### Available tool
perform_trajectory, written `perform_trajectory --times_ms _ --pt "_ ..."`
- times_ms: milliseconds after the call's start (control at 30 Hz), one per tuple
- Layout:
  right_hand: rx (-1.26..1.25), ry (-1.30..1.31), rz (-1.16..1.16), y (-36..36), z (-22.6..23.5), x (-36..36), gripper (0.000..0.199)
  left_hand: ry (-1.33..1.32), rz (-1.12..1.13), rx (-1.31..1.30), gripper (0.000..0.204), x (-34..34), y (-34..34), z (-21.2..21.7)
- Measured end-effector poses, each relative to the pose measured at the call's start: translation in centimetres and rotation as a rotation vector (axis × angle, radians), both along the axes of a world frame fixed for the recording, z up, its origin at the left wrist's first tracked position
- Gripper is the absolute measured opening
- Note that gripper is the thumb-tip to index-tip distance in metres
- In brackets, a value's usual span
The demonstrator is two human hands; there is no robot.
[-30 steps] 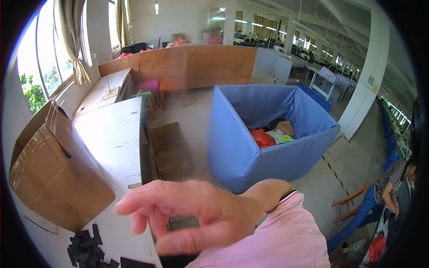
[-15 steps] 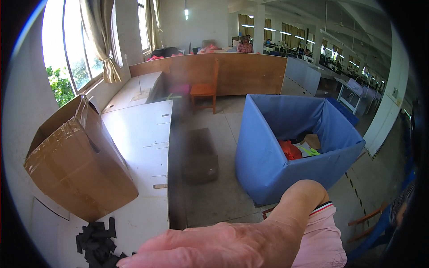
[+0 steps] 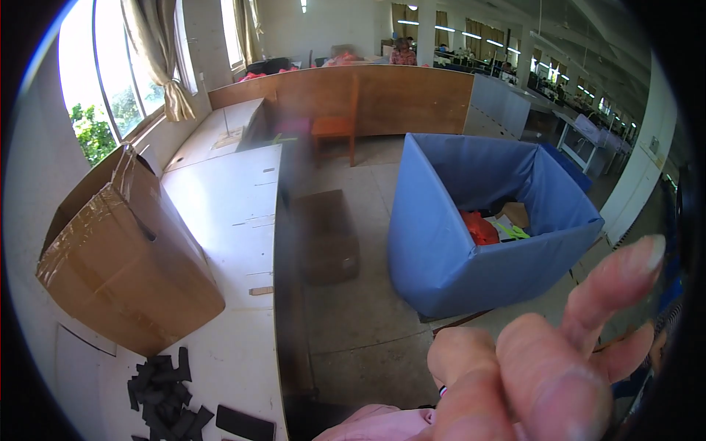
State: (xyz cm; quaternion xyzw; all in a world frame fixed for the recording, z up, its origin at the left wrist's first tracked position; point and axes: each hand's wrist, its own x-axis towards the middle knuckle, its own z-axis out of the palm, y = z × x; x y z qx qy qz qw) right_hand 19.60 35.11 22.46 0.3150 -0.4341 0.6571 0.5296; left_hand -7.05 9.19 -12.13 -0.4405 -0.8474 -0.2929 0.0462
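Observation:
Very close and large at the lower right is my right hand. One finger stretches up and to the right, and the others are bent but spread apart. I see nothing held in it. Behind its fingers a bit of pink sleeve shows at the lower edge. My left hand is out of view. A heap of short black fabric strips lies on the white table at the lower left. Beside the heap rests a flat black rectangular piece. Beyond my fingers stands a blue fabric-sided bin.
A tall open cardboard box leans on the table by the window. The bin holds red cloth and scraps. A brown box sits on the floor beside the table, with an orange chair farther back before a wooden partition.
My right hand has swung from the lower middle to the lower right, with its fingers now pointing up. The black rectangular piece has come into sight. The view has tilted slightly down.

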Motion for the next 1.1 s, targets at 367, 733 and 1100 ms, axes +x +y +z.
perform_trajectory --times_ms 367,733,1100 --pt "-0.229 -0.197 0.432 -2.5 -2.2 -6.0 0.072 -0.002 0.069 -0.193 0.023 -0.8 -0.7 -1.3" --pt "-0.316 -0.832 0.21 3.1 -10.0 -7.9 0.046 -0.079 0.032 -0.286 0.022 -0.8 -0.8 -1.0" --pt "0.203 -1.511 -0.03 -3.2 -34.7 -8.6 0.042 -0.041 0.08 -0.186 0.025 -1.6 -2.1 -3.8"
